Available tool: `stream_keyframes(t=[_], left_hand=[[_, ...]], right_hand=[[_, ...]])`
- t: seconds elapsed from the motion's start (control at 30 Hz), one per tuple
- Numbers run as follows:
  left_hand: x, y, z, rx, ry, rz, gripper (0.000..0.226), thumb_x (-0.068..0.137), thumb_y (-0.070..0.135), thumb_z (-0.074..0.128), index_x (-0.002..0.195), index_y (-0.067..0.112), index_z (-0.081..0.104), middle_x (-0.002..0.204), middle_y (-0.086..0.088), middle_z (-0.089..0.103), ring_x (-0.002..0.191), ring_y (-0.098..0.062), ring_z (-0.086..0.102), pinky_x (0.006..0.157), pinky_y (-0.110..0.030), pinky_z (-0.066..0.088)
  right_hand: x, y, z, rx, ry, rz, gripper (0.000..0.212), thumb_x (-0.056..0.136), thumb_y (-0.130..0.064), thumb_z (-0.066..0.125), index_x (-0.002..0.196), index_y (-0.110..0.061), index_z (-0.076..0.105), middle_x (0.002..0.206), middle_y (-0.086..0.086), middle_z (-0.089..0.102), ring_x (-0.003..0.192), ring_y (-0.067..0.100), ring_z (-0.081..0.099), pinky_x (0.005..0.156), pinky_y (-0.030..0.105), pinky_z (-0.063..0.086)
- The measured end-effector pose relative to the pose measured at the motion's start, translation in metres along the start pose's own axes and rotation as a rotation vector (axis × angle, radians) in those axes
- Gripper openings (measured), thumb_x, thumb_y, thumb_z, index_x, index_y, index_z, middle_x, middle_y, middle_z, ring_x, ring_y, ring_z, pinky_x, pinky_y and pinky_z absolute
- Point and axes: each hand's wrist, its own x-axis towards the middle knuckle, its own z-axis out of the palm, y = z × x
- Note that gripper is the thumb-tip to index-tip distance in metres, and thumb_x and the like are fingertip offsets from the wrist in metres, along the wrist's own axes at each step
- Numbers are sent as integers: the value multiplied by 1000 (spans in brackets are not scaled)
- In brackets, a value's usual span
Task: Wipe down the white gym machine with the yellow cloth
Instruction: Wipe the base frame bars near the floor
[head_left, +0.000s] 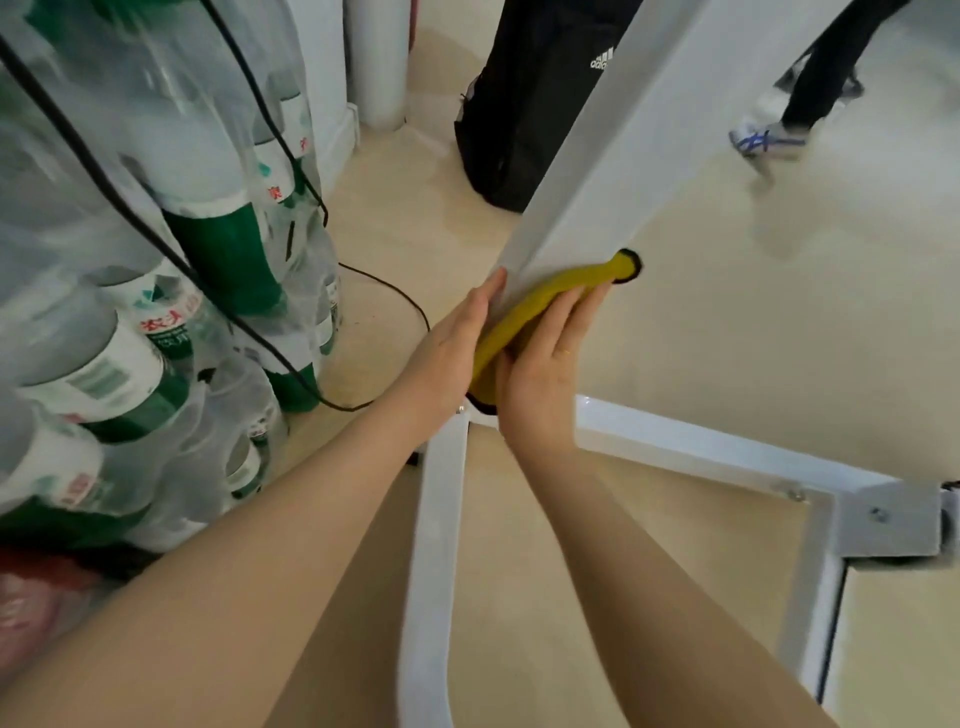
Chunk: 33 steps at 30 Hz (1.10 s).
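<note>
A white slanted post of the gym machine (618, 156) rises from the floor frame (717, 452) toward the upper right. A yellow cloth with black edging (524, 312) is wrapped round the lower part of the post. My left hand (452, 348) lies flat against the cloth and post from the left, fingers straight. My right hand (540, 364) presses the cloth on the right side, fingers extended along it. The cloth's far end (626, 265) sticks out past the post.
Shrink-wrapped packs of green-labelled water bottles (156, 291) are stacked at the left, with a black cable (363, 291) trailing over the floor. A black bag (524, 104) stands behind the post. A person's legs and sneaker (763, 137) pass at the upper right.
</note>
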Motion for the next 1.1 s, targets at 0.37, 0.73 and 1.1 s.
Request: stream_keyframes(t=[0.37,0.73,1.1], left_hand=[[-17,-32,-2,66,32,-96,61,90,61,13,143,36,31,146,15,35,134,-1,31,112,-27,22],[-70,-38,-8,68,116,-225,21,101,26,33,110,31,51,103,19,55,101,0,51,82,-13,37],[-189,11,-16,228,251,-182,10,92,24,53,101,23,57,99,-3,65,95,-21,61,87,-43,50]], right_hand=[[-66,28,18,-208,-684,191,76,90,6,46,149,-11,1,152,1,-24,127,30,40,71,22,35],[-66,-1,-37,151,-712,208,71,83,18,38,147,-9,22,157,2,10,141,18,21,101,13,34],[-102,-89,-96,725,-747,438,51,79,0,40,128,-11,48,138,9,45,124,24,47,99,32,45]])
